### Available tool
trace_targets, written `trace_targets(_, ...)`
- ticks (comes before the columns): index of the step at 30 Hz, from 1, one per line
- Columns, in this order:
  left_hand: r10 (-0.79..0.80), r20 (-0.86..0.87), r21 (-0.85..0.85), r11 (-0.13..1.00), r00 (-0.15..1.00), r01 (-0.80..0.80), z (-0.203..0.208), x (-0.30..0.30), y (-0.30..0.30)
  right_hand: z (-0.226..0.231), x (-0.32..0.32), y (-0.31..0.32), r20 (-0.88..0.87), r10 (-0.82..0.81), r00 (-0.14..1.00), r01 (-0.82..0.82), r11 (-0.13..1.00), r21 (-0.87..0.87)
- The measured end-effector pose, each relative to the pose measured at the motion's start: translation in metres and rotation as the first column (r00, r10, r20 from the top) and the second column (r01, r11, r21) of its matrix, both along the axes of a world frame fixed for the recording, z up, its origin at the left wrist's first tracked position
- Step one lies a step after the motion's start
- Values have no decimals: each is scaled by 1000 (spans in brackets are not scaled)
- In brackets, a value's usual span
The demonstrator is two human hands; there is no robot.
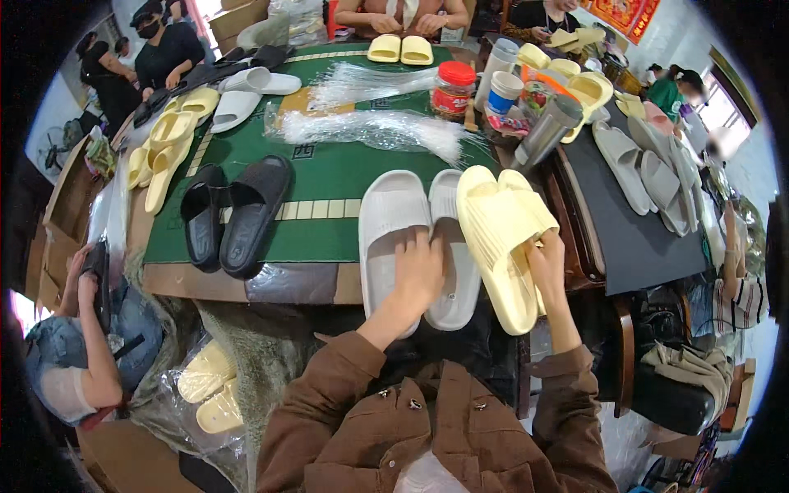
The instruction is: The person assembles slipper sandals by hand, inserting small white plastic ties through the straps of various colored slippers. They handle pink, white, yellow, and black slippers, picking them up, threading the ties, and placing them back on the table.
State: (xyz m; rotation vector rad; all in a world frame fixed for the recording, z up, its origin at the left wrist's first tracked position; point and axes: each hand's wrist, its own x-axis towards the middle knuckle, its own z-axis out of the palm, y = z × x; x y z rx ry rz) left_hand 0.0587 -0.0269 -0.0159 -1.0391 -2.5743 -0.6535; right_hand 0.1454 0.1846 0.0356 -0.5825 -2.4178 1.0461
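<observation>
At the table's near edge, my left hand (419,267) is closed at the strap opening of a pair of light grey slide sandals (394,201); its fingertips are partly hidden. Beside it, my right hand (546,259) grips a pair of pale yellow slide sandals (493,238) by the strap, with one sandal overlapping the other. The yellow pair is tilted and sits right against the grey one. To the left, a black pair of slides (255,209) lies on the green table mat (329,242).
Bundles of clear plastic ties (370,131), a red-lidded jar (453,89), cups and a steel flask (549,130) stand across the table. More yellow slides (173,140) and grey slides (238,103) lie at left, others on the dark right-hand table (633,246). Several people work around.
</observation>
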Motion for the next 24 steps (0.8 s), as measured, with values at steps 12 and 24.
trace_targets(12,86,51,-12,996,995,-86,0,-61,-72,-28,-22,-17,121,-12,993,15,1000,-24)
trace_targets(24,275,58,-18,962,960,-274,2,-126,-178,-25,-75,-77,96,179,979,-190,973,132)
